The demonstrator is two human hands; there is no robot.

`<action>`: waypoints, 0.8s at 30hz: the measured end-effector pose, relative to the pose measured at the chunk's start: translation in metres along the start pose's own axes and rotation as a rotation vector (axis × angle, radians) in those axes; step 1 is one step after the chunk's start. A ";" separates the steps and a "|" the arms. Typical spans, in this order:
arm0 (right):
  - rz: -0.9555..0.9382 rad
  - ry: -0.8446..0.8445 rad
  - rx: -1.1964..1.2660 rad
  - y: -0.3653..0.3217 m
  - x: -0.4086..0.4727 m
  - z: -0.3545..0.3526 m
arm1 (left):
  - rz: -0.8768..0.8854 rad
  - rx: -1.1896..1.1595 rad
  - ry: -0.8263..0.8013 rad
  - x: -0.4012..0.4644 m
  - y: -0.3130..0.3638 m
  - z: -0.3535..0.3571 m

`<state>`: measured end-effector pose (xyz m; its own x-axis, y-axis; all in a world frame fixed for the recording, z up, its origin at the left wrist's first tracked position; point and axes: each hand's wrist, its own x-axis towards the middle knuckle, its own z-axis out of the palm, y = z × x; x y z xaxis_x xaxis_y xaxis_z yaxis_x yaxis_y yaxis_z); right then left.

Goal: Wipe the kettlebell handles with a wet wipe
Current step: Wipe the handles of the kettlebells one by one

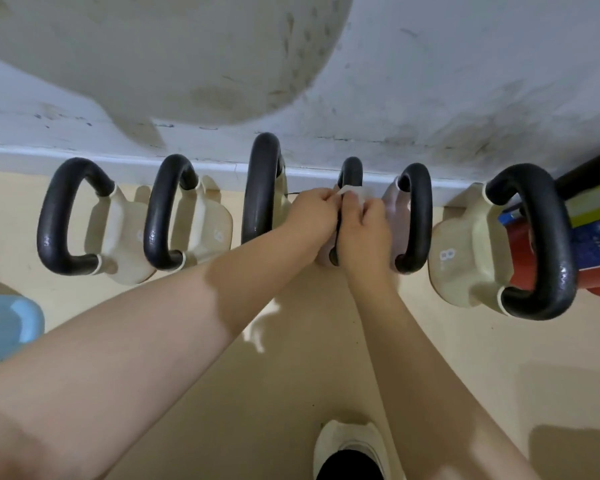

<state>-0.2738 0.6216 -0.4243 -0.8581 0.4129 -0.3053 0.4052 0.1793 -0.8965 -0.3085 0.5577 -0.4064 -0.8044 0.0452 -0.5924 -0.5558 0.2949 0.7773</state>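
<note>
Six kettlebells stood in a row along the wall [465,81] on the pale floor [291,375], black handles toward us. Our left hand [314,211] and right hand [362,225] met over the fourth kettlebell handle [351,173], the narrowest loop, between the tall third handle [262,188] and the fifth handle [417,216]. Both hands were closed, fingers curled, pinching the wet wipe [350,192] against that handle; only a small white crumple of it showed between our knuckles. We judged that the wipe could bunch up or slip from so small a pinch, leaving the lower bend of the loop untouched. Leaning on this light bell could also tip it into its neighbours, which stood just beside it. The handles looked matte black and faintly glossy; we could not tell which were already damp. The wipe looked thin, white and wadded.
</note>
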 end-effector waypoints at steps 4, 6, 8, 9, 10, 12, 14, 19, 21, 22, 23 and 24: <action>0.105 0.047 0.247 0.007 0.007 -0.006 | -0.163 -0.145 -0.017 0.006 -0.001 -0.003; 0.092 0.057 0.215 0.009 0.018 -0.007 | -0.152 -0.245 -0.027 0.003 -0.002 -0.006; 0.114 0.016 0.173 0.008 0.025 -0.006 | -0.155 -0.281 -0.026 0.000 -0.001 -0.007; 0.124 -0.028 0.161 0.008 0.024 -0.004 | -0.168 -0.284 -0.015 0.001 0.001 -0.007; 0.124 -0.077 0.135 0.011 0.021 -0.003 | -0.191 -0.272 -0.010 0.000 0.003 -0.008; 0.138 -0.153 0.095 0.011 0.011 -0.009 | -0.244 -0.248 -0.019 0.001 0.009 -0.009; 0.214 -0.248 0.153 0.005 0.017 -0.015 | -0.267 -0.295 -0.012 -0.001 0.012 -0.013; 0.311 -0.218 0.206 -0.009 0.027 -0.009 | -0.269 -0.611 0.021 -0.009 0.022 -0.019; 0.294 -0.290 0.157 0.001 0.016 -0.012 | -0.215 -0.644 0.020 -0.011 0.023 -0.020; 0.315 -0.345 0.178 0.005 0.015 -0.016 | -0.179 -0.596 0.045 -0.009 0.020 -0.020; 0.340 -0.383 0.208 0.006 0.019 -0.020 | -0.141 -0.536 0.069 -0.007 0.018 -0.020; 0.342 -0.387 0.229 0.006 0.025 -0.021 | -0.106 -0.496 0.076 -0.005 0.016 -0.019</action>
<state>-0.2866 0.6522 -0.4303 -0.7607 0.0484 -0.6473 0.6386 -0.1231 -0.7597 -0.3171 0.5441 -0.3874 -0.7409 -0.0356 -0.6706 -0.6531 -0.1948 0.7318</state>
